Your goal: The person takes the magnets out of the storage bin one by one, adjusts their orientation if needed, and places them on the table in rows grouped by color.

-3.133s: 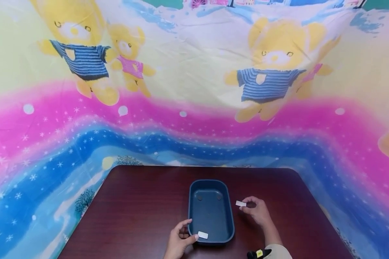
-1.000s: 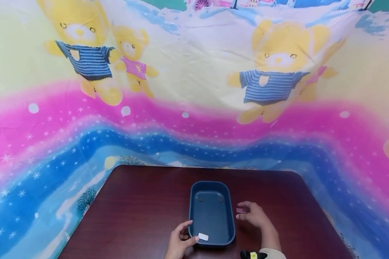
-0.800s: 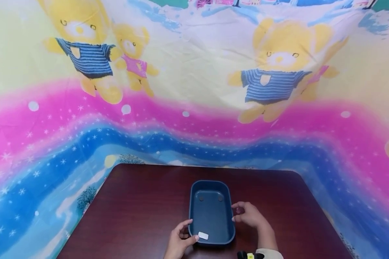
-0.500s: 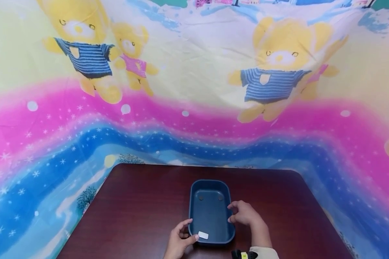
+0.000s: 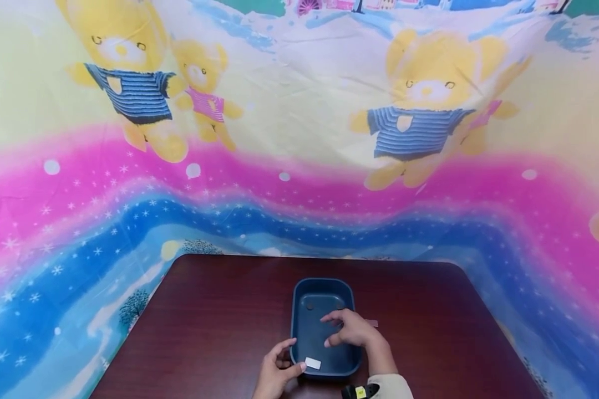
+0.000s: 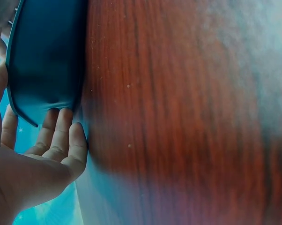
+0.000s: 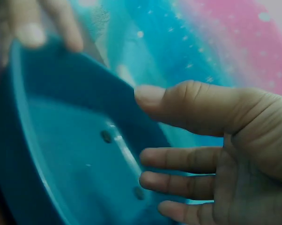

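Well, tray (image 5: 319,330) on table (image 5: 219,316), cloth (image 5: 299,188) behind.

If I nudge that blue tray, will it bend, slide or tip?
The tray looks stiff, showing no sag where the left hand grips it. Being low and broad, it would probably slide rather than tip. Looking thin-walled, it's likely light.

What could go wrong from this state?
1. Left hand has its thumb right by the white piece; a grip shift might nudge it.
2. Right hand reaches over the tray, which only the left hand steadies, at one corner; a bump could pivot it.
3. Pink piece lies beside the tray, low contrast on the dark red table; likely easy to miss or brush.
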### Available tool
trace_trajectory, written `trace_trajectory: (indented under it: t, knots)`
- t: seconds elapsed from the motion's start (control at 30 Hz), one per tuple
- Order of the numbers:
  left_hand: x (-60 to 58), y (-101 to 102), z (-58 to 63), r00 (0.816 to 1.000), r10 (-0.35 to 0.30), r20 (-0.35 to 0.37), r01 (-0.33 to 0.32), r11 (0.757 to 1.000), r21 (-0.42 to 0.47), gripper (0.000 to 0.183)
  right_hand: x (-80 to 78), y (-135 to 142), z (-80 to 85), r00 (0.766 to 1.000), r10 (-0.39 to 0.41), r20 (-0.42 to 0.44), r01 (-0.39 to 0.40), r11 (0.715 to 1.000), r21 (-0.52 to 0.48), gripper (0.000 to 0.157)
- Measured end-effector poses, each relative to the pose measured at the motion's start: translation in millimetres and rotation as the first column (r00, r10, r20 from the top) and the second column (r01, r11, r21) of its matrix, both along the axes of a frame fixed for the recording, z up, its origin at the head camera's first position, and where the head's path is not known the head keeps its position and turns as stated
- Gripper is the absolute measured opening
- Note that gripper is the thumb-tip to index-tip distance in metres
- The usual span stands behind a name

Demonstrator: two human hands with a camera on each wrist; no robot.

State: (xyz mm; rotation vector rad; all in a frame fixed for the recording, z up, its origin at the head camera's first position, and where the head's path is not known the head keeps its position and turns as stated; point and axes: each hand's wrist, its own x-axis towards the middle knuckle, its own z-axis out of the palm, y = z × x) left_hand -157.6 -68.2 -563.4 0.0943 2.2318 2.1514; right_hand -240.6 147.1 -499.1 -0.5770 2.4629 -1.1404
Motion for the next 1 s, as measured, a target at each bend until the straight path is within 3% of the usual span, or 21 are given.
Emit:
trace_trajectory:
  t: [0.23, 0.37, 0.7, 0.9, 1.0]
  knots:
    - [-8.7, -1, -21.7, 1.0, -0.002, 0.02, 0.001, 1.0, 0.009, 0.057, -8.7, -12, -22.5, 0.99, 0.057, 0.128, -0.042, 0.992, -0.123, 0.041]
    - [-10.7, -1, -25.9, 0.999, 0.001, 0.045, 0.0, 1.0, -0.018, 0.059, -9.4, -18, -31.9, 0.986, 0.072, 0.153, -0.05, 0.989, -0.142, 0.044]
    - [-11.3, -4, -21.7, 0.997, -0.014, 0.07, 0.013, 1.0, 0.016, 0.057, -7.1, -24, -54.3, 0.99, 0.001, 0.144, 0.006, 0.999, -0.046, 0.034]
    - [-11.0, -3, -21.7, 0.998, -0.014, 0.063, 0.015, 1.0, -0.01, 0.059, -4.7, -28, -61.1, 0.988, -0.028, 0.153, 0.031, 0.999, -0.017, 0.034]
    - [-6.5, -3, -11.3, 0.998, -0.017, 0.057, 0.017, 1.0, 0.001, 0.054, -3.0, -32, -61.6, 0.991, -0.021, 0.135, 0.019, 1.0, 0.022, 0.036]
